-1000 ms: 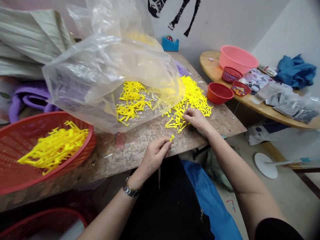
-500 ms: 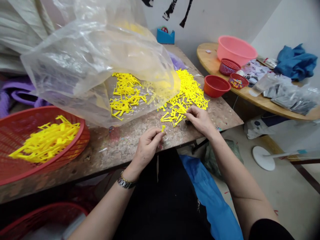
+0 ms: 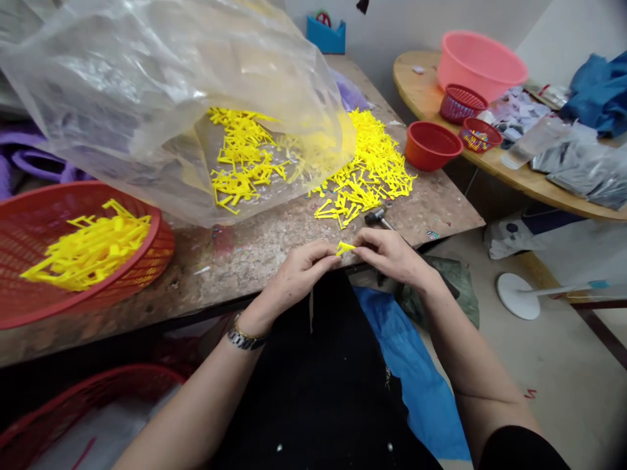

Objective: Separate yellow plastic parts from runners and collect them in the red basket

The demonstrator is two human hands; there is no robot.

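In front of my body, at the table's near edge, my left hand (image 3: 306,271) and my right hand (image 3: 392,256) meet fingertip to fingertip. Small yellow plastic pieces (image 3: 345,247) show between them, each hand pinching at one side. Whether the pieces are joined, I cannot make out. Just beyond the right hand lies a small tool with a dark head (image 3: 375,215) and a metal shaft, partly hidden by that hand. A loose pile of yellow plastic pieces (image 3: 375,153) with thin stems spreads over the table (image 3: 255,251) behind it.
A large clear plastic bag (image 3: 147,124) with more yellow pieces covers the back left. Left of me stands a red basket (image 3: 164,245) of yellow parts. At the right are a red bowl (image 3: 434,147), a pink basin (image 3: 482,62) and a round wooden table (image 3: 421,78). A blue tape dispenser (image 3: 327,36) sits behind.
My right hand has left the yellow pile and come toward me, bringing a yellow piece to my left hand. The dark-headed tool is now uncovered. The view has tipped downward.
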